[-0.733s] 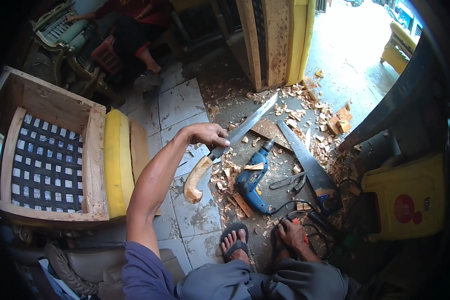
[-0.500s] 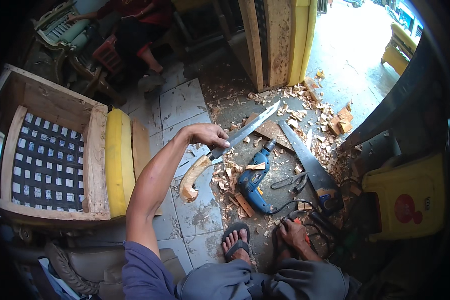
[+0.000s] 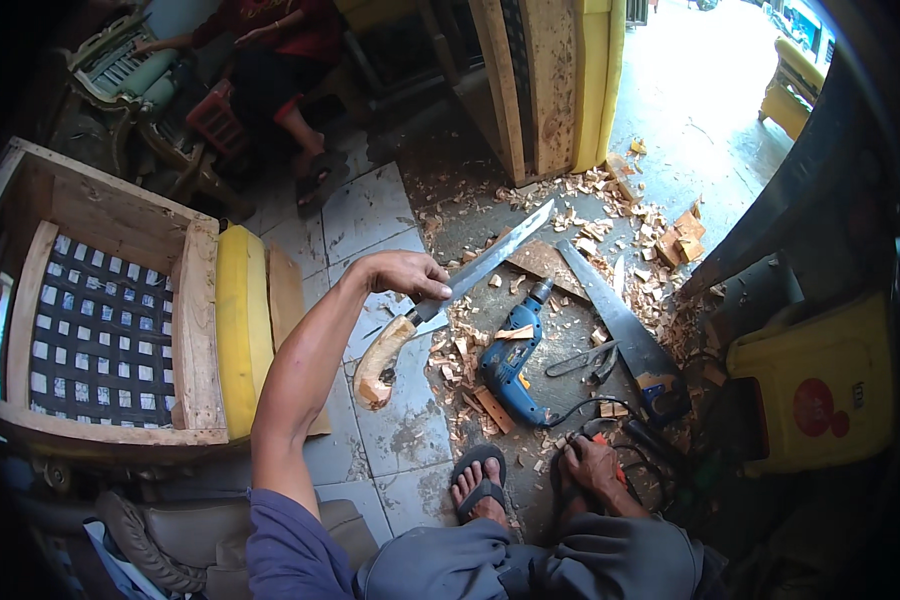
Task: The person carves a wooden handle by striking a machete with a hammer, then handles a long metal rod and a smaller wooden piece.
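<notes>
My left hand [image 3: 408, 274] is closed on a machete [image 3: 500, 256], pinching its blade just above the handle. Its pale carved wooden handle [image 3: 381, 362] hangs down toward me, and the blade tip points away to the right. My right hand [image 3: 591, 466] is low beside my right foot, its fingers curled downward. Orange-red parts [image 3: 599, 438] of some object show beside and under it; what the fingers hold is hidden. A blue electric drill [image 3: 512, 365] lies on the floor between the hands, with a wood chip on top. Right of it lies a handsaw [image 3: 620, 325].
Wood chips [image 3: 598, 225] litter the floor around a flat board [image 3: 545, 268] and pliers [image 3: 602, 370]. A wooden seat frame with black webbing [image 3: 100, 335] stands left, a yellow container [image 3: 812, 385] right. Yellow-padded furniture [image 3: 595, 90] stands ahead; another person [image 3: 285, 75] sits at far left.
The machete has shifted slightly left and toward me with my left hand. The view has moved a little. The seated person's foot has changed position. My right hand stays by my foot.
</notes>
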Demonstrator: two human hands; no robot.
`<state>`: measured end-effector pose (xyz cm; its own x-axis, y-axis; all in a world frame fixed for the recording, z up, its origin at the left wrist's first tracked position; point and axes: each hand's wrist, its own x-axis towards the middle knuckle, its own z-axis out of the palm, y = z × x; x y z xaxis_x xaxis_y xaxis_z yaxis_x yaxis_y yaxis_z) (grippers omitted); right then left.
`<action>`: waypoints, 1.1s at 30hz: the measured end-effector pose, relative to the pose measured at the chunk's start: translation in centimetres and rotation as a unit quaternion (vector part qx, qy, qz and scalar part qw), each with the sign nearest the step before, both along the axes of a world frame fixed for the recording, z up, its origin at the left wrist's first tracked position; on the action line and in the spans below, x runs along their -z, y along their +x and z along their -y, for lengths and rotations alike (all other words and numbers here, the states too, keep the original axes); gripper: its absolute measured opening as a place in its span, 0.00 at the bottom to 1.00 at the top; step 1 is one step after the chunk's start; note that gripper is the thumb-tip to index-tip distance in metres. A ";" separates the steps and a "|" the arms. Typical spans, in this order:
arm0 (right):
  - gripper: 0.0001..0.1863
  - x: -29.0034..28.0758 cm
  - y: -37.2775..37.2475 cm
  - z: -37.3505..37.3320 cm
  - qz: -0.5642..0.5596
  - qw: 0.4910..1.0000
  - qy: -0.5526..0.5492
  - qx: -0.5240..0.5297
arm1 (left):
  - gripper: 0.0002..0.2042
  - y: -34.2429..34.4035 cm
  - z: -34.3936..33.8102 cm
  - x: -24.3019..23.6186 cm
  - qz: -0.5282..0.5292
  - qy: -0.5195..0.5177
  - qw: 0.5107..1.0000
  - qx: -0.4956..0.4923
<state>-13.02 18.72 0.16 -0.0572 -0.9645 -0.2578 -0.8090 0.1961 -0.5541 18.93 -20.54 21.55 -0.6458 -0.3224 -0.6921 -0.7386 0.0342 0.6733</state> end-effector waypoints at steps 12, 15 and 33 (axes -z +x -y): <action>0.16 0.3 -0.1 -0.1 -0.007 1.000 0.007 -0.003 | 0.20 0.0 -0.3 -0.7 0.000 0.007 1.000 0.005; 0.16 0.4 0.0 -0.1 -0.002 1.000 0.003 0.004 | 0.21 -0.2 -0.5 -0.8 0.001 -0.001 1.000 0.007; 0.14 0.4 0.0 0.0 0.005 1.000 0.007 0.010 | 0.22 -0.1 -0.2 -0.3 0.003 0.014 1.000 0.008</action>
